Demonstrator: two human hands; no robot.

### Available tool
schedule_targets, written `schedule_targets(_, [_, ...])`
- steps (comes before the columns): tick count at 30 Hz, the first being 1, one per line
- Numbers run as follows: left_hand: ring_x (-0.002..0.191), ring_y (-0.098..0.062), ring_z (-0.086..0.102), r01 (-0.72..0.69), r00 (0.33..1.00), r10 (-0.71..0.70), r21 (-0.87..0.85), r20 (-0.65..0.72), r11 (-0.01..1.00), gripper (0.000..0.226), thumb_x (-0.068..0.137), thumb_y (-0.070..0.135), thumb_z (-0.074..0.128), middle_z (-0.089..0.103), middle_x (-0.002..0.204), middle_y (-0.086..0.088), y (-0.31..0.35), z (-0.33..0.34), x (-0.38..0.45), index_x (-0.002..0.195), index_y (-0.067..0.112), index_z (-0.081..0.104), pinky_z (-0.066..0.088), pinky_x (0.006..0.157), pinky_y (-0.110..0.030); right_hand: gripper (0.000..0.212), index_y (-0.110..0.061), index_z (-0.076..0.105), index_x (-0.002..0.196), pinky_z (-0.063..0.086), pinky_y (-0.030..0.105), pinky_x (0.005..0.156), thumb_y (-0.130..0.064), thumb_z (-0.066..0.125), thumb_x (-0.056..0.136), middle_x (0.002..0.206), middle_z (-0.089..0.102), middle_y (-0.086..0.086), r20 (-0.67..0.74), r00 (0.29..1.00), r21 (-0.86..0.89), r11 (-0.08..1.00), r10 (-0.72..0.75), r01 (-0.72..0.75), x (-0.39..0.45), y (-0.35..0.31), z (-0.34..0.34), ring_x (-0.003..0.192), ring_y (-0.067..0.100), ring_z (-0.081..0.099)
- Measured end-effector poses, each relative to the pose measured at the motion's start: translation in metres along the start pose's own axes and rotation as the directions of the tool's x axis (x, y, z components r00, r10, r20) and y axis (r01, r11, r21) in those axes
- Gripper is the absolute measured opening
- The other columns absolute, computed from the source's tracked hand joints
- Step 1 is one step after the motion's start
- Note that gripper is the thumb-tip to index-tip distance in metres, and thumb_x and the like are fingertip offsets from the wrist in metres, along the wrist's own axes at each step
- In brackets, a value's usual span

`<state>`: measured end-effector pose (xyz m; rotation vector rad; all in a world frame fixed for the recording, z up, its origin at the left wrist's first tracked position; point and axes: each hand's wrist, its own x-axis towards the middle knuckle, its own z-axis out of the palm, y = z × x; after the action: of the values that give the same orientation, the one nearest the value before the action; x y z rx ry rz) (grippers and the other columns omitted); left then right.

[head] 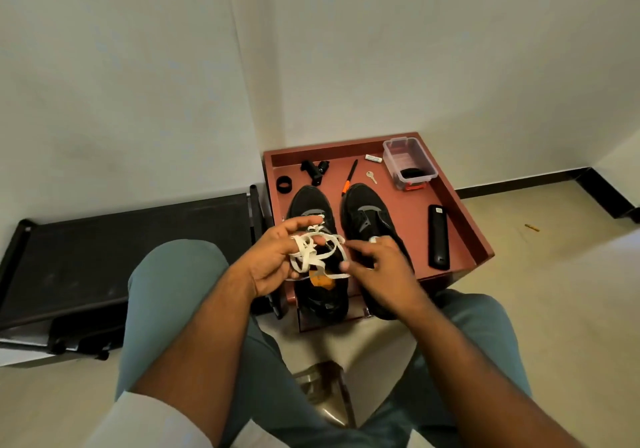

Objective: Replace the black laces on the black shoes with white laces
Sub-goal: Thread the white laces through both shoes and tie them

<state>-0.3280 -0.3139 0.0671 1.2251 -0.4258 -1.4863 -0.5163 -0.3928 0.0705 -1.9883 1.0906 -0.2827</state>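
Fingers of left hand (273,257) curl round white laces (313,253); right hand (375,267) pinches lace end.

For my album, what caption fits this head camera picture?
Left hand holds tangled white laces over two black shoes on a red tray; right hand pinches a strand.

White lace (313,255) tangled above left of 2 blk shoes (369,225).

Home rm corner, plain walls, tiled floor w/ skirting, low red table (450,198) (household clutter)
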Motion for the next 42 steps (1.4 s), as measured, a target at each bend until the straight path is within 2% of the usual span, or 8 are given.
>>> schedule_targets(9, [0.057,-0.023,0.063,-0.166,0.972,0.16,-0.022,-0.171,0.986,0.042,0.091,-0.004,0.038,0.072,0.109,-0.01,0.0,-0.007,-0.001,0.119,0.015,0.063,0.04,0.038,-0.021,0.013,-0.014,0.075,0.098,0.041,0.007,0.08,-0.017,0.07,0.086,0.109,0.049,-0.006,-0.089,0.99,0.162,0.979,-0.107,0.121,0.006,-0.018,0.031,0.1,-0.001,0.049])
schedule_targets(14, [0.053,-0.016,0.053,-0.275,0.652,0.144,-0.055,-0.744,0.96,0.033,0.087,-0.007,0.036,0.064,0.071,-0.007,0.004,-0.038,0.005,0.084,0.011,0.064,0.034,0.036,-0.017,0.012,-0.017,0.073,0.093,0.04,0.015,0.068,-0.025,0.065,0.09,0.102,0.059,0.0,-0.466,0.85,0.302,0.948,0.244,-0.106,0.008,0.015,-0.026,0.09,0.011,0.057])
schedule_targets(18, [0.081,-0.014,0.063,-0.246,0.513,0.542,0.491,-0.666,0.836,0.021,0.091,0.009,0.055,0.067,0.098,-0.001,-0.007,-0.038,0.015,0.099,0.024,0.067,0.055,0.067,-0.026,0.008,-0.024,0.075,0.088,0.039,0.015,0.065,-0.024,0.067,0.089,0.097,0.063,0.0,-0.254,0.956,0.132,0.985,0.144,-0.113,0.005,0.016,-0.046,0.086,0.006,0.059])
schedule_targets(24, [0.07,-0.009,0.063,-0.305,0.952,0.273,0.486,0.138,0.819,0.05,0.087,0.023,0.07,0.062,0.121,0.013,-0.034,0.031,0.01,0.131,0.038,0.054,0.052,0.057,-0.022,0.014,-0.023,0.077,0.087,0.05,0.02,0.073,-0.011,0.069,0.086,0.086,0.07,-0.002,-0.045,0.999,0.253,0.967,-0.014,0.025,0.002,-0.008,-0.025,0.08,0.008,0.066])
schedule_targets(30, [0.044,-0.011,0.054,-0.165,0.974,0.211,0.392,-0.077,0.905,0.009,0.093,0.012,0.063,0.061,0.061,-0.005,-0.019,0.011,0.01,0.094,0.007,0.069,0.046,0.045,-0.021,0.013,-0.021,0.074,0.089,0.047,0.011,0.061,-0.014,0.063,0.091,0.082,0.071,-0.007,-0.215,0.957,0.328,0.937,0.196,-0.118,0.0,0.014,-0.048,0.072,0.001,0.066])
schedule_targets(34, [0.066,-0.013,0.063,-0.552,0.469,0.28,-0.03,-0.837,0.834,0.008,0.098,0.014,0.054,0.062,0.088,-0.004,0.006,-0.037,0.018,0.103,0.016,0.059,0.056,0.063,-0.031,0.011,-0.025,0.071,0.093,0.053,0.035,0.077,-0.018,0.064,0.091,0.086,0.069,0.002,-0.361,0.895,0.293,0.943,0.263,-0.159,-0.005,0.028,-0.073,0.086,0.019,0.063])
schedule_targets(37, [0.129,-0.019,0.042,-0.402,0.127,0.444,0.363,-0.887,0.841,0.06,0.092,0.024,0.06,0.02,0.154,-0.015,0.017,-0.053,0.013,0.145,0.018,0.033,0.039,0.103,-0.017,0.01,-0.024,0.072,0.093,0.054,0.038,0.077,-0.019,0.063,0.091,0.085,0.069,0.002,-0.387,0.888,0.286,0.948,0.247,-0.139,-0.009,0.025,-0.076,0.083,0.017,0.063])
schedule_targets(42, [0.138,-0.015,0.034,-0.047,0.697,0.676,0.925,-0.241,0.377,0.054,0.093,0.035,0.06,0.034,0.154,0.0,-0.018,0.002,0.014,0.144,0.03,0.042,0.035,0.11,-0.038,0.019,-0.034,0.07,0.077,0.044,0.017,0.068,-0.021,0.066,0.089,0.082,0.067,-0.014,-0.198,0.972,0.207,0.975,0.128,-0.086,-0.007,0.013,-0.045,0.077,-0.005,0.06])
